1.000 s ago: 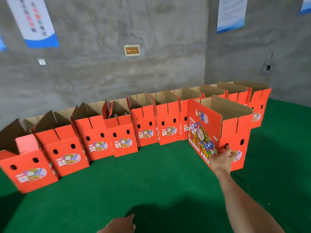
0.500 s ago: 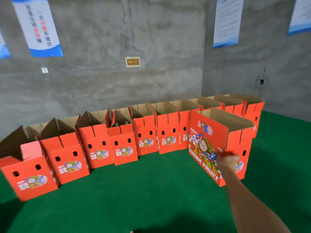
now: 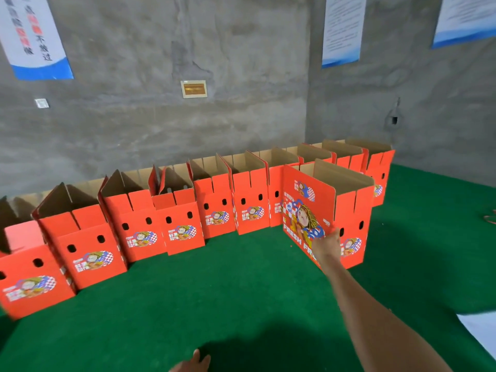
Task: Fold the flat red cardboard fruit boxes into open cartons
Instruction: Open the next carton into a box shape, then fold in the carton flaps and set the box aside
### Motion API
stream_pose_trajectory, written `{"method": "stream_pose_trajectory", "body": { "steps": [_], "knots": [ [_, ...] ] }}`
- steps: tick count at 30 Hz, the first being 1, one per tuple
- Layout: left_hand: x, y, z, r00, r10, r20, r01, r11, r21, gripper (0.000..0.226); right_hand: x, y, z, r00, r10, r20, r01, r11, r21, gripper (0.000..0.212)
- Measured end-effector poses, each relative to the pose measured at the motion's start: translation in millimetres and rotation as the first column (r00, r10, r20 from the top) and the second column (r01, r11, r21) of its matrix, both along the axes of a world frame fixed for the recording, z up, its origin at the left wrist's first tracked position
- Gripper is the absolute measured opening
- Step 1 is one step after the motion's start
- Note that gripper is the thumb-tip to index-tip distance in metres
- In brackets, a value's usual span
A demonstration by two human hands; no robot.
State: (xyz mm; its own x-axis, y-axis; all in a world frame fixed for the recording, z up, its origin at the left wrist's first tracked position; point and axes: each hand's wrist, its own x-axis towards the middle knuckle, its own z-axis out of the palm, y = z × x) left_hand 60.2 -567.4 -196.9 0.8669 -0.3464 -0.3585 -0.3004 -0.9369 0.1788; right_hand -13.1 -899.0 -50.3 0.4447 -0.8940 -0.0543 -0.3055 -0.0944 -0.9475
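A folded red fruit carton stands open-topped on the green carpet, just in front of the right end of a row of several similar open red cartons along the grey wall. My right hand reaches out at arm's length and touches the near corner of that front carton, below its cartoon-printed face, fingers extended. Only the fingers of my left hand show at the bottom edge, relaxed and holding nothing.
The concrete walls meet in a corner behind the row, with posters hung high. A white sheet-like thing lies at the lower right edge. Green carpet stretches between me and the cartons.
The view has risen and pulled back a little. My right hand has slid from the carton's side hole to its near corner. My left hand left the view, then reappeared at the bottom edge.
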Motion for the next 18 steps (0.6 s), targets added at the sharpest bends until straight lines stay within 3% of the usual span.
{"method": "stream_pose_trajectory", "body": {
  "steps": [1, 2, 3, 4, 5, 6, 7, 8, 10, 13, 16, 18],
  "knots": [
    [-10.0, 7.7, 7.3, 0.989, -0.095, -0.116, 0.091, 0.995, -0.044, 0.053, 1.9, 11.0, -2.1, 0.999, 0.048, 0.002, -0.048, 0.999, -0.003, 0.069],
    [-9.2, 2.7, 10.0, 0.977, -0.185, -0.103, 0.184, 0.983, -0.020, 0.054, 4.9, 23.5, -5.6, 0.997, 0.081, 0.006, -0.081, 0.996, -0.023, 0.063],
    [-16.4, 9.7, 24.0, 0.962, -0.227, -0.150, 0.204, 0.966, -0.157, 0.055, 4.0, 40.2, -4.3, 0.992, 0.125, 0.013, -0.124, 0.992, -0.033, 0.058],
    [-25.7, 11.3, 48.7, 0.888, -0.204, -0.411, 0.166, 0.978, -0.127, 0.054, 4.7, 55.9, -2.7, 0.982, 0.187, 0.031, -0.187, 0.982, -0.011, 0.052],
    [-33.9, 28.2, 59.5, 0.797, -0.344, -0.497, 0.241, 0.935, -0.261, 0.021, 6.2, 70.8, -2.0, 0.962, 0.266, 0.058, -0.268, 0.963, 0.035, 0.046],
    [-37.5, 44.8, 59.0, 0.781, -0.351, -0.516, 0.175, 0.917, -0.359, 0.063, 4.9, 90.0, 2.0, 0.930, 0.359, 0.075, -0.365, 0.926, 0.091, 0.038],
    [-46.1, 65.7, 64.6, 0.860, -0.357, -0.364, 0.223, 0.906, -0.360, 0.103, 5.0, 107.3, 3.1, 0.889, 0.448, 0.091, -0.457, 0.878, 0.143, 0.030],
    [-47.4, 84.9, 68.6, 0.950, -0.188, -0.248, 0.125, 0.960, -0.250, 0.093, 3.5, 127.2, 6.8, 0.845, 0.528, 0.083, -0.534, 0.829, 0.165, 0.024],
    [-40.8, 149.0, 74.3, 0.997, 0.026, 0.076, -0.013, 0.986, -0.163, 0.093, 4.2, 171.2, 12.7, 0.770, 0.635, 0.056, -0.634, 0.755, 0.167, 0.017],
    [-31.5, 260.9, 105.1, 0.919, 0.284, 0.273, -0.195, 0.930, -0.311, 0.091, 12.3, 250.3, 20.7, 0.646, 0.763, 0.023, -0.753, 0.632, 0.182, 0.011],
    [-27.9, 372.8, 145.7, 0.724, 0.571, 0.386, -0.376, 0.797, -0.473, 0.072, 24.5, 339.6, 24.0, 0.481, 0.876, -0.042, -0.860, 0.480, 0.174, 0.009],
    [-31.6, 433.3, 164.1, 0.618, 0.665, 0.418, -0.444, 0.735, -0.512, 0.064, 31.5, 402.6, 24.5, 0.370, 0.924, -0.098, -0.914, 0.381, 0.143, 0.009]
  ]
}}
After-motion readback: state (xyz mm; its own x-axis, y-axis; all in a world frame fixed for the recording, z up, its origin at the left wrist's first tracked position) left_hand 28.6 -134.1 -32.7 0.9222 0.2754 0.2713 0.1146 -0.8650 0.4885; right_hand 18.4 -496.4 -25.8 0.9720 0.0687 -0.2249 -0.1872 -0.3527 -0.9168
